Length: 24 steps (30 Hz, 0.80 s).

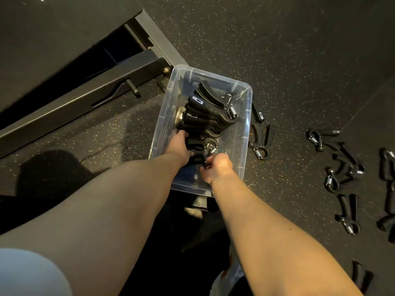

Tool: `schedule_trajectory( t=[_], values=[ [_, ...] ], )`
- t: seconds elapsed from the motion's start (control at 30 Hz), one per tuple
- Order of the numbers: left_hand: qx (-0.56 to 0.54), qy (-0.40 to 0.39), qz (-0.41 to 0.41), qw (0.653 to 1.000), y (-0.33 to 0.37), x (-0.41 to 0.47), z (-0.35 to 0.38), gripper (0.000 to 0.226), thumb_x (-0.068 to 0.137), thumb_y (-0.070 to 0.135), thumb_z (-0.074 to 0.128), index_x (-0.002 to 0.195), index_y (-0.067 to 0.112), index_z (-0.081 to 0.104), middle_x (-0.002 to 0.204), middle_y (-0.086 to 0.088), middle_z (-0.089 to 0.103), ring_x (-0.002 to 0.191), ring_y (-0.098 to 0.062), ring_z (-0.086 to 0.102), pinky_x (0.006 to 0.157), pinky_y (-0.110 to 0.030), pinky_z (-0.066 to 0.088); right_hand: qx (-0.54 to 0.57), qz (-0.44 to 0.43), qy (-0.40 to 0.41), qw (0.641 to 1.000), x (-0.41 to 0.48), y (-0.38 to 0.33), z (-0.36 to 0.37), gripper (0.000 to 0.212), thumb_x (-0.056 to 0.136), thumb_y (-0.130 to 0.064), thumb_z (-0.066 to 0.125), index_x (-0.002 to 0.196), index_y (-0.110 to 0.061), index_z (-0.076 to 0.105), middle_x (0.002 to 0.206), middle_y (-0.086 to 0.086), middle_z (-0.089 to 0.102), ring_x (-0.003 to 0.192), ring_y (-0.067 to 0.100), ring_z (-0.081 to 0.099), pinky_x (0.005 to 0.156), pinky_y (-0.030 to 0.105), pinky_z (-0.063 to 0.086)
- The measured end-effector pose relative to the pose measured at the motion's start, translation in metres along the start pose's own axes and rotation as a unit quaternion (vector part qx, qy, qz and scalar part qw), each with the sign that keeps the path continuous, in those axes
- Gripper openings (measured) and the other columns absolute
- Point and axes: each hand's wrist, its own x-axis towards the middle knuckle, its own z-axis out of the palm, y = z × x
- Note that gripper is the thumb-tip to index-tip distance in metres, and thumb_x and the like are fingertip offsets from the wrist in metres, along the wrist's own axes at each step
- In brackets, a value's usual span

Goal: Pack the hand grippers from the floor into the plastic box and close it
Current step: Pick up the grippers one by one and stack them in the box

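Both our forearms reach down into the clear rectangular plastic box (243, 133) on the dark speckled rubber floor (299, 60). Our left hand (178, 146) curls its grip around a black spring-loaded hand gripper (197, 155) at the near end of the box; our right hand (218, 167) pinches the same gripper from the right. A row of stacked black grippers (205, 112), perhaps six, though overlap blurs the count, fills the box. Two loose grippers (259, 133) lie just beside the box, with at least six more (339, 167) farther right.
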Motion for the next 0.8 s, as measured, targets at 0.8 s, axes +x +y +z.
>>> schedule_trajectory(
  t=[0.8],
  values=[
    [0.067, -0.112, 0.062, 0.989, 0.084, -0.091, -0.086, 0.034, 0.095, 0.008, 0.049, 0.124, 0.000, 0.066, 0.123, -0.019, 0.067, 0.114, -0.036, 0.064, 0.097, -0.041, 0.053, -0.145, -0.143, -0.119, 0.972, -0.120, -0.050, -0.085, 0.021, 0.099, -0.002, 0.039, 0.092, 0.001, 0.059, 0.082, 0.013, 0.068, 0.067, 0.022, 0.065, 0.083, 0.038, 0.057]
  ],
)
